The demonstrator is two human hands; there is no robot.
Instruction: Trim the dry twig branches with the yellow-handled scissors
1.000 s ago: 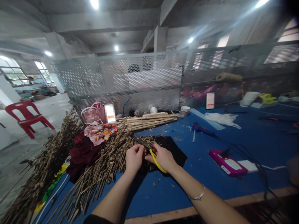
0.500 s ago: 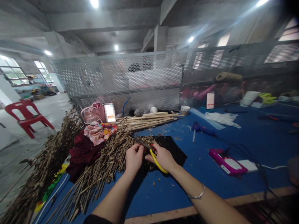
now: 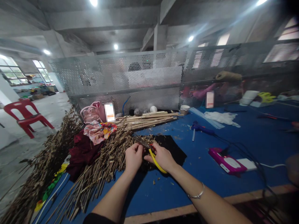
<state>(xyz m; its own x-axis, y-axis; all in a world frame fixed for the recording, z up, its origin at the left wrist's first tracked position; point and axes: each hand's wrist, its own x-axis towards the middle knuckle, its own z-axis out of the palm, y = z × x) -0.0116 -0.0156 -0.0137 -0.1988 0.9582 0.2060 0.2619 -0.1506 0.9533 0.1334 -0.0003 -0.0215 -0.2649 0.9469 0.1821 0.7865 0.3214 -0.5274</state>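
My right hand (image 3: 163, 156) is wrapped round a pair of scissors (image 3: 157, 164) with yellow handles and dark blades. The blades point left and away, just above my left hand (image 3: 133, 158). My left hand is closed in a pinch beside the blades; what lies between its fingertips is too small to make out. Left of it spreads a pile of dried plant stalks (image 3: 102, 169), their leafy heads reaching behind both hands. Under and beyond the right hand lies a black sheet (image 3: 174, 147) with plant bits on it.
On the blue table (image 3: 184, 193) lie a dark blue glue gun (image 3: 202, 128), a magenta device (image 3: 226, 161) with cables, and white gloves (image 3: 220, 118). Bundled sticks (image 3: 149, 119) lie along the back. Dark red cloth (image 3: 81, 155) lies at left; a red chair (image 3: 26, 116) stands beyond.
The view shifts very slightly. Both hands and the scissors stay in nearly the same place and pose.
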